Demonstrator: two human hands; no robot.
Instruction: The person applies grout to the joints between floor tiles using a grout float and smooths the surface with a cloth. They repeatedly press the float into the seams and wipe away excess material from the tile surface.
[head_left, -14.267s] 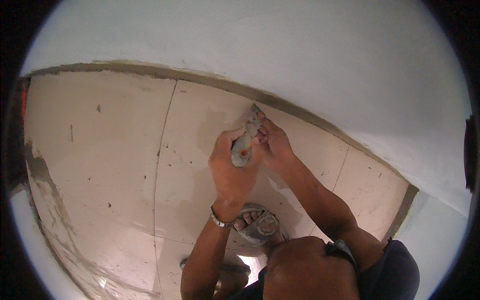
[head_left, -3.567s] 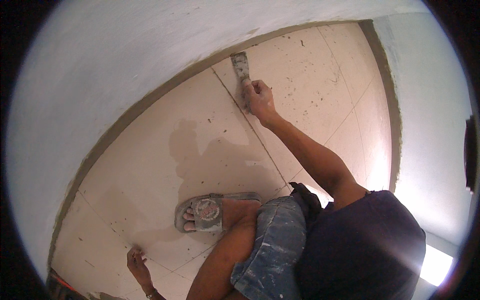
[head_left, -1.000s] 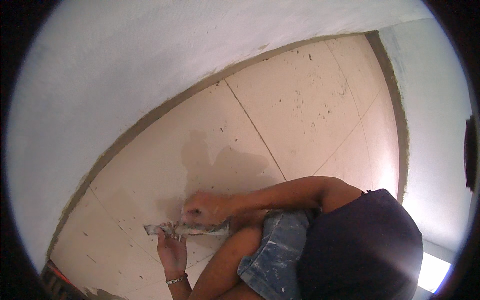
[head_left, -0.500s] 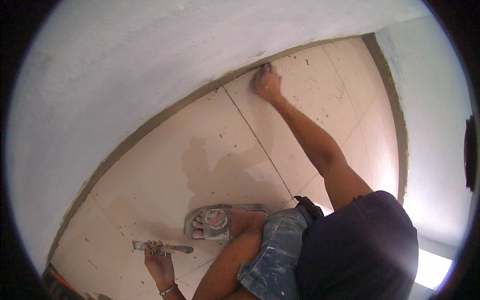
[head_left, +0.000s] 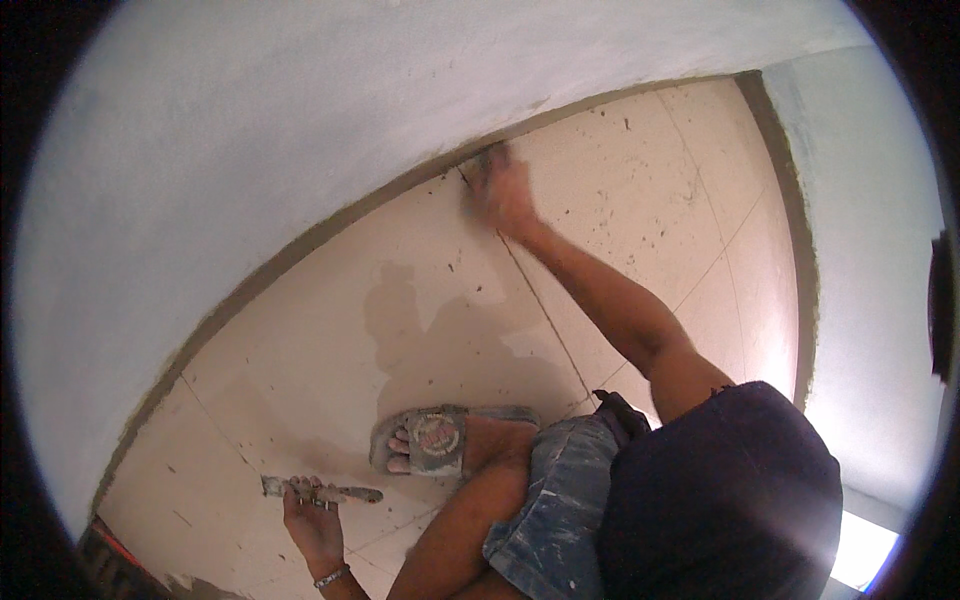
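Note:
My left hand [head_left: 313, 505], low at the left, is closed around a cement-smeared hand tool [head_left: 350, 493]. Its narrow handle points right and a flat end sticks out left; whether that end is a blade or bristles is unclear. Up ahead, my right hand [head_left: 503, 195] is blurred, with fingers bent together against the foot of the wall. Something small and dark shows at its fingertips, too smeared to name. These fingers meet the grey-brown cement strip [head_left: 300, 247] that runs between the wall [head_left: 250, 130] and the tiled floor [head_left: 640, 190].
Dark crumbs lie scattered over the pale tiles, mostly right of my right hand. My foot in a dirty slide sandal [head_left: 437, 443] rests on the floor near the left hand. Another cement strip [head_left: 785, 180] edges the right wall [head_left: 860, 200]. A dark object with red [head_left: 115, 555] sits bottom left.
My right hand has slid left along the wall's foot, to the tile joint. My left hand keeps its hold on the tool and has hardly moved.

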